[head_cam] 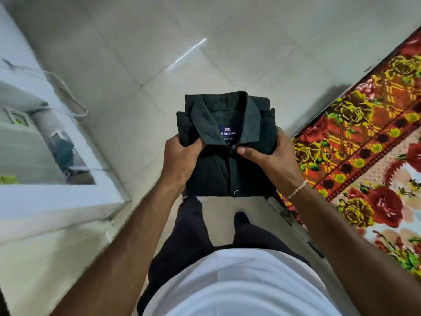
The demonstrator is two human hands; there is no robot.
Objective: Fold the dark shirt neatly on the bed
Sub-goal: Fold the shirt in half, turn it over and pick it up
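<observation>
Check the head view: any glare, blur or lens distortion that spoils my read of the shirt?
Head view: a glare streak on the tiled floor, clear of the dark shirt; collar label readable, so focus is sharp; wide-angle bending skews the floral bedspread and left-hand shelf.

A: The shirt point(224, 153) is a folded block, so its sleeves and back are tucked out of sight; the small print on the label point(227, 134) is too fine to read.

B: The fingers of the left hand point(181, 156) go under the cloth; those of the right hand point(272, 156) too, save the thumb.

A: The bed point(364, 142) runs off the right edge; the shelf point(41, 142) on the left is blurred, its contents unclear.
</observation>
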